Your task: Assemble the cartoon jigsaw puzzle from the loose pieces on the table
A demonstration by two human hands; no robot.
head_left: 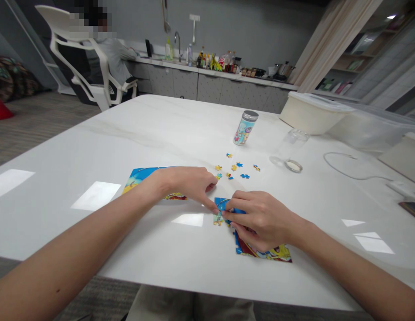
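A partly assembled jigsaw puzzle (264,254), blue, red and yellow, lies on the white table, largely covered by my right hand (257,218). The bent fingers of that hand press together on a puzzle piece (221,203) at the puzzle's upper left edge. My left hand (195,183) rests palm down, its thumb reaching to the same edge and apart from the curled fingers, with nothing visible in its grasp. Several loose puzzle pieces (234,168) lie beyond both hands. Under my left wrist is a colourful picture sheet (143,174), partly hidden.
A cartoon-printed canister (244,128) stands behind the loose pieces. To its right are a clear jar (292,145) lying on its side, a round lid (293,166), a cable (341,166) and a cream box (310,113). Across the room a person sits in a white chair (100,67).
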